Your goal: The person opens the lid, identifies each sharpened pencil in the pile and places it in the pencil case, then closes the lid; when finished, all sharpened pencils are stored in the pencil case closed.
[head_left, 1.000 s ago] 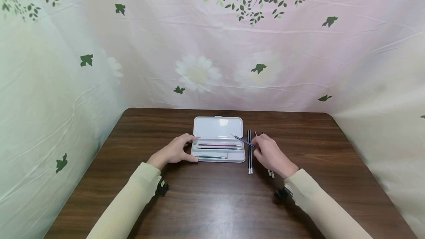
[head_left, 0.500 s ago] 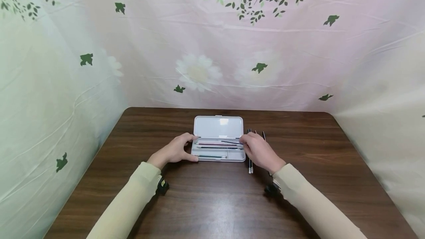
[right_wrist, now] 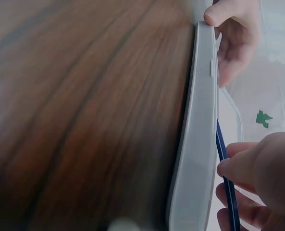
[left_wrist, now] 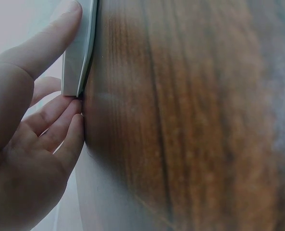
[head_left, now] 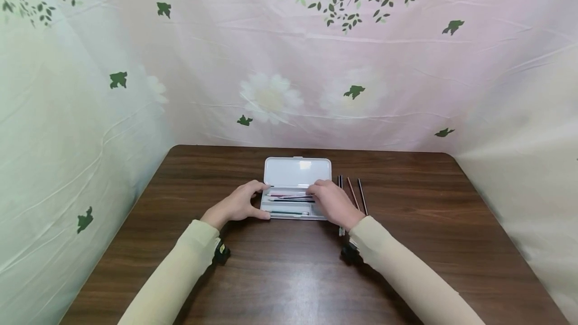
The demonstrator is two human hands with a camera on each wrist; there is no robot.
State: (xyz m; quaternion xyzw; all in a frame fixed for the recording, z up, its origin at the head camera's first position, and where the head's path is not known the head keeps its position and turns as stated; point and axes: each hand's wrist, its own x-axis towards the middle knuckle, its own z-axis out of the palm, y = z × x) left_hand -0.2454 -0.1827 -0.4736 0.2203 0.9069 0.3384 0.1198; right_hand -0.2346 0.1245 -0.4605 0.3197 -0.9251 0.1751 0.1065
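A white pencil case (head_left: 297, 172) lies on the table with its lid raised at the back. My left hand (head_left: 238, 204) holds the case's left end, thumb along the near side and fingers round the corner. Over the case's right half, my right hand (head_left: 335, 203) pinches a dark blue pencil (right_wrist: 230, 201) between thumb and fingers, slanting over the rear compartment. Red and dark pencils lie in that compartment, partly covered by my right hand. A green pencil (head_left: 286, 212) rests in the front compartment.
Right of the case lie a pair of black pencils (head_left: 340, 182), a reddish-brown pencil (head_left: 353, 192) and another dark pencil (head_left: 362, 193), partly behind my right hand and sleeve. A patterned cloth (head_left: 289, 89) hangs behind the brown wooden table (head_left: 280, 275).
My right hand has moved left from the loose pencils to above the case, carrying the dark blue pencil with it. My left hand has stayed at the case's left end.
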